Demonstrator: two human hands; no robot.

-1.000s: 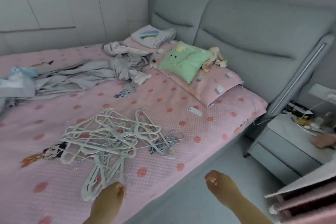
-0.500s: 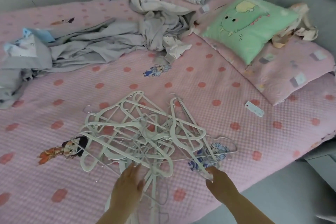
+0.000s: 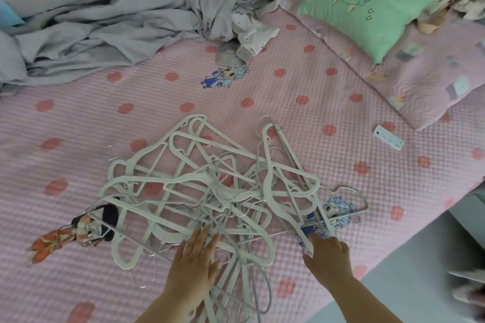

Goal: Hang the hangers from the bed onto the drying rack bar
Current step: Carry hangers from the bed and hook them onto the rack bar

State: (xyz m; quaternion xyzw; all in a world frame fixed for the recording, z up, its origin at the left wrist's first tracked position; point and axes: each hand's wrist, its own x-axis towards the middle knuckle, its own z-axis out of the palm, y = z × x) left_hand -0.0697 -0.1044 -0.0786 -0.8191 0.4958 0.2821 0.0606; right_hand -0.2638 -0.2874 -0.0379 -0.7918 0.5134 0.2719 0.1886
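Head view: your hangers [image 3: 210, 191] are pale off-white plastic with thin wire hooks, thrown together in 1 tangled heap on the pink dotted bed [image 3: 288, 102], toward its near edge. They cross and overlap so much that a true count can't be made; many, in 1 pile.

Your left hand [image 3: 194, 262] lies flat on the near side of the heap, fingers straight and spread, palm down, gripping nothing. Your right hand [image 3: 328, 257] is at the heap's right corner, knuckles up and fingers curled down against the end of a hanger; I cannot tell whether they have closed round it. So 2 hands are in, both touching the pile.

Farther back lie 1 green cartoon pillow [image 3: 380, 0], 1 rumpled spread of grey clothes [image 3: 118, 29], and 1 small white tag [image 3: 388, 137], well apart from the hangers.
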